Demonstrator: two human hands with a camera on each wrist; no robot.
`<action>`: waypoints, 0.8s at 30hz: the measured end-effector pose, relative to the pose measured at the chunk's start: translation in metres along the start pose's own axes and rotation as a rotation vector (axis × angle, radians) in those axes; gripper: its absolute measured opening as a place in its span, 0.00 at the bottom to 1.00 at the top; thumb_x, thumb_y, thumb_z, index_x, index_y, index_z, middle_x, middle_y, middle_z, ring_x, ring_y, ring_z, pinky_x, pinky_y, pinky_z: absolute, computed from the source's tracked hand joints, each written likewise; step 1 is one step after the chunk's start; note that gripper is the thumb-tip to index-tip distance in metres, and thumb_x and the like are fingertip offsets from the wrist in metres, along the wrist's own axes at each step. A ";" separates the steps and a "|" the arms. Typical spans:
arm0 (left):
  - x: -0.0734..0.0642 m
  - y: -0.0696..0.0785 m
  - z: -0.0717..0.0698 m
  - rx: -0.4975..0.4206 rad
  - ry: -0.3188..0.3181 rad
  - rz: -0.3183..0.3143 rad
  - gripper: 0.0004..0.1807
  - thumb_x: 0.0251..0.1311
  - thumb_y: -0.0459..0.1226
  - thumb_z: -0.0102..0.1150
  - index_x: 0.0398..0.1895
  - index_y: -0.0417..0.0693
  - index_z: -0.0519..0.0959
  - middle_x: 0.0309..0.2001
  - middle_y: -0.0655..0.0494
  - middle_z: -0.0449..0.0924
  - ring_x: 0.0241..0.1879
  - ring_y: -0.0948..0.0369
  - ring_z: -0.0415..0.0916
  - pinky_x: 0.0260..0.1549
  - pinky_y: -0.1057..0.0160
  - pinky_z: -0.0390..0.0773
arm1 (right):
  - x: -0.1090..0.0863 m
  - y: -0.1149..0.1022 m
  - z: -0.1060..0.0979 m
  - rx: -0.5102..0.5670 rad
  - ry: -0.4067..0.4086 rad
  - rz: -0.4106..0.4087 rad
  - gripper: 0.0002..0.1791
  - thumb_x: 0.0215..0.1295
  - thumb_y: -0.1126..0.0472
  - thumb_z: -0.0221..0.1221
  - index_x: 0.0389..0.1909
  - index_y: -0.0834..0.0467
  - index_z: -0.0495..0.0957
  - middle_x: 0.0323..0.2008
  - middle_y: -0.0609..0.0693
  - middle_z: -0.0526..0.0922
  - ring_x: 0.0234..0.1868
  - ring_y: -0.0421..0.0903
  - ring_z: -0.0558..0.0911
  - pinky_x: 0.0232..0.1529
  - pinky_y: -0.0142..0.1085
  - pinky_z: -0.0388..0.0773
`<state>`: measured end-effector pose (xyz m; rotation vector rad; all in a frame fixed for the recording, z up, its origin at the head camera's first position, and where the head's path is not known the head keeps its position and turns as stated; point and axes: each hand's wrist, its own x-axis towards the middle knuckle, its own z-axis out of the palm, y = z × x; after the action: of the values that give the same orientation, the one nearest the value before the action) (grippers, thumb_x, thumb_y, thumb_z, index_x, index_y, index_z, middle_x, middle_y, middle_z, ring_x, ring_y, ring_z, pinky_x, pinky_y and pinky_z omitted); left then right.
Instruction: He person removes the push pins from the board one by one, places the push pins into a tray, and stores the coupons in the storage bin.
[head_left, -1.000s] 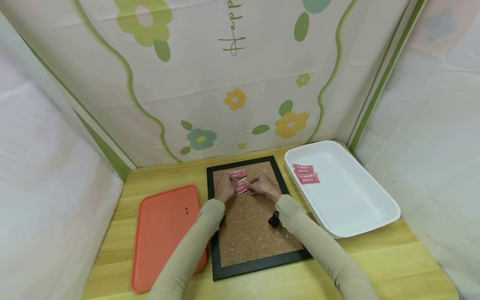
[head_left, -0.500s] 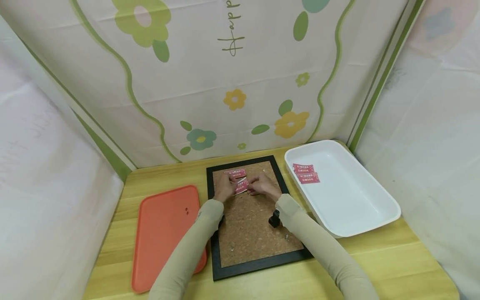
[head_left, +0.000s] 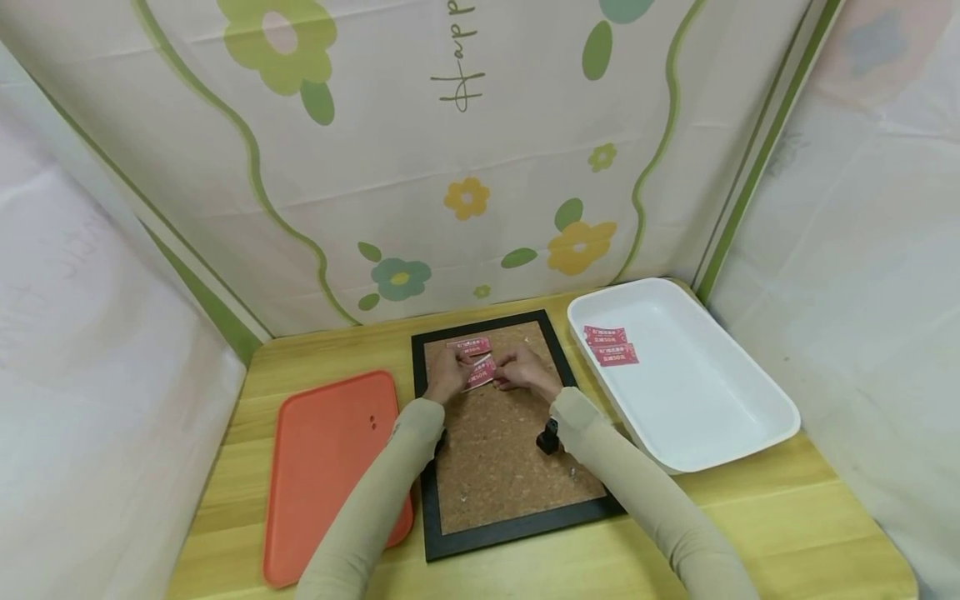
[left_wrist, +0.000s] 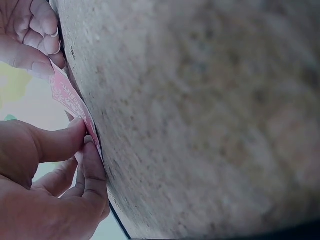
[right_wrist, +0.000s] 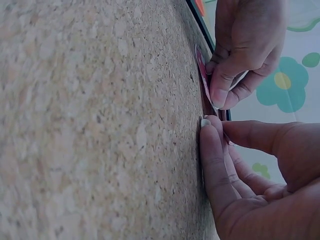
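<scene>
In the head view, a pink-red paper coupon [head_left: 482, 372] with white print lies slanted over the upper part of a cork board [head_left: 504, 454] in a black frame. My left hand [head_left: 447, 375] pinches its left part between thumb and forefinger; the left wrist view shows this coupon [left_wrist: 70, 100] held close to the cork. At the opposite end, my right hand [head_left: 527, 371] pinches the coupon's corner. In the right wrist view, the fingers [right_wrist: 215, 165] cover that end, so the exact grip is partly hidden. Just above, another coupon [head_left: 468, 344] lies along the board's top.
To the right stands a white tray [head_left: 697, 383] holding two similar coupons [head_left: 611, 346]. An orange-red tray [head_left: 330, 475] lies left of the board, with two small dark items [head_left: 372, 422] on it. Small pins [head_left: 573, 472] show on the cork. A printed curtain [head_left: 420, 150] closes the back.
My left hand has shifted very slightly left, and a little more of the coupon's print shows. The right hand keeps its place at the other end.
</scene>
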<state>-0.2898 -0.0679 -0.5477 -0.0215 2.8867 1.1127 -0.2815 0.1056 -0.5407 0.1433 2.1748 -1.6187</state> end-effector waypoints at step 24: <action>-0.002 -0.004 -0.013 -0.101 -0.116 0.018 0.05 0.71 0.32 0.61 0.41 0.38 0.83 0.40 0.45 0.84 0.36 0.58 0.77 0.32 0.66 0.76 | 0.003 0.004 0.000 0.014 0.011 -0.016 0.11 0.73 0.69 0.61 0.50 0.69 0.84 0.37 0.58 0.89 0.32 0.42 0.87 0.37 0.31 0.87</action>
<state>-0.2885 -0.0790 -0.5407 0.0631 2.7327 1.2192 -0.2827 0.1058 -0.5451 0.1387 2.1784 -1.6460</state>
